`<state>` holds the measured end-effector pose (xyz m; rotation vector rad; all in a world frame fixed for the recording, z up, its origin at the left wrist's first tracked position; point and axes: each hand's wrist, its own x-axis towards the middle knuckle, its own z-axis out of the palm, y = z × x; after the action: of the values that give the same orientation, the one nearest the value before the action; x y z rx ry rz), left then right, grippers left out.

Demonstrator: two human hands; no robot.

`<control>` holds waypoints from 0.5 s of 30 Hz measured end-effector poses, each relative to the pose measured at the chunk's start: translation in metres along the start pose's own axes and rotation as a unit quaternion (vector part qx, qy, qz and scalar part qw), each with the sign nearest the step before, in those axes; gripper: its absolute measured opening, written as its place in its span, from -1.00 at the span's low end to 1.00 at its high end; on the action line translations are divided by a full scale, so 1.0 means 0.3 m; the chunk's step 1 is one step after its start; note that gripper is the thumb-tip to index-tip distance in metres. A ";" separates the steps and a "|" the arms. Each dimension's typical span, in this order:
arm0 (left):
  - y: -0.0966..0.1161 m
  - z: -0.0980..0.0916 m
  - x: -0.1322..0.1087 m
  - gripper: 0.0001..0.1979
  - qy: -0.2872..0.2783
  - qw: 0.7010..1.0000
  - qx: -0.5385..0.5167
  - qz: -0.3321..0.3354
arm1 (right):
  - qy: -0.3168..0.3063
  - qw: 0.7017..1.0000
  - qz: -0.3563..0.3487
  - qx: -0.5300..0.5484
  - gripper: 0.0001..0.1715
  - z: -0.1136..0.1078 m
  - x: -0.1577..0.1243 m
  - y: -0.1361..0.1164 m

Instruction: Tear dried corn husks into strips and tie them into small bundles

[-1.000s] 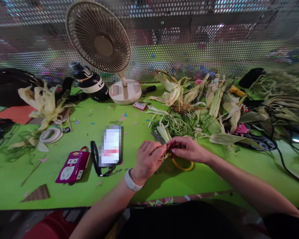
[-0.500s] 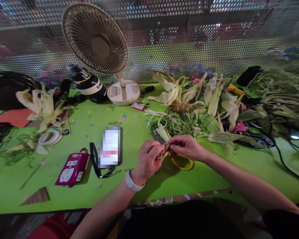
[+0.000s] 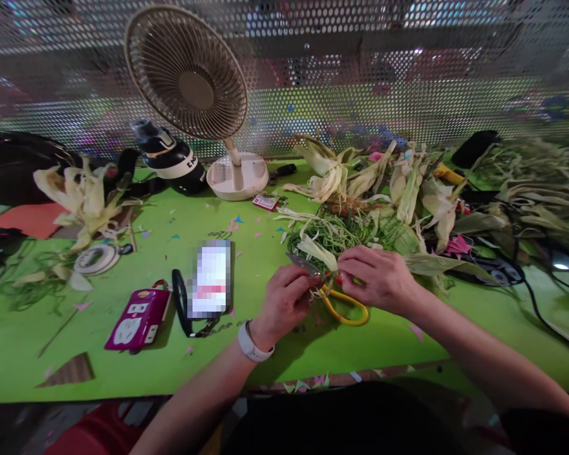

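Observation:
My left hand [image 3: 288, 298], with a white band on its wrist, is closed in a pinch. Pale frayed strands [image 3: 315, 294] show below its fingertips; what exactly it grips is too small to tell. Just to its right, my right hand [image 3: 379, 279] has its fingers curled together, their contents hidden. Scissors with yellow handles [image 3: 347, 316] lie under and between the hands, their dark blades [image 3: 303, 261] pointing up and left. A pale corn husk strip [image 3: 317, 249] lies beyond the fingertips, over a heap of green strings [image 3: 329, 232].
Dried corn husks [image 3: 327, 174] pile up across the back right, beside a black cable [image 3: 533, 303]. To the left are a phone [image 3: 211, 278], a purple box-shaped device [image 3: 138, 319] and a tape roll [image 3: 96, 259]. A fan [image 3: 237, 177] and bottle [image 3: 171, 161] stand behind, before a perforated metal screen.
My right hand has drawn away to the right from the left fingertips, opening a gap between the hands. My left hand has stayed nearly in place. The view has shifted slightly.

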<state>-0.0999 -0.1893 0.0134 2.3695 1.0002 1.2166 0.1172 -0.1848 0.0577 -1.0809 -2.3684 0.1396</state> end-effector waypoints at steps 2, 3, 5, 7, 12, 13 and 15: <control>0.006 -0.003 0.007 -0.87 0.007 1.000 -0.024 -0.017 | -0.004 0.998 0.029 0.063 -0.83 -0.027 0.009 0.000; 0.009 -0.004 0.012 -0.89 0.011 0.998 -0.047 -0.032 | -0.005 0.994 0.044 0.102 -0.84 -0.039 0.013 0.001; 0.014 -0.004 0.019 -0.92 0.014 0.993 -0.103 -0.064 | -0.011 0.980 0.069 0.184 -0.85 -0.056 0.021 0.006; 0.015 0.000 0.022 -0.93 0.016 0.985 -0.148 -0.085 | -0.026 0.961 0.098 0.259 -0.87 -0.063 0.023 0.016; 0.006 0.018 0.016 -0.95 0.026 0.978 -0.188 -0.085 | -0.092 0.916 0.185 0.344 -0.86 -0.063 0.014 0.048; 0.006 0.019 0.016 -0.95 0.025 0.978 -0.188 -0.083 | -0.121 0.908 0.202 0.346 -0.87 -0.064 0.013 0.051; 0.006 0.018 0.017 -0.96 0.020 0.979 -0.185 -0.083 | -0.163 0.901 0.233 0.328 -0.82 -0.066 0.015 0.052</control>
<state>-0.0928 -0.1867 0.0143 1.9446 0.8738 1.2656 0.1353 -0.1735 0.0719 -1.3016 -2.0038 1.2774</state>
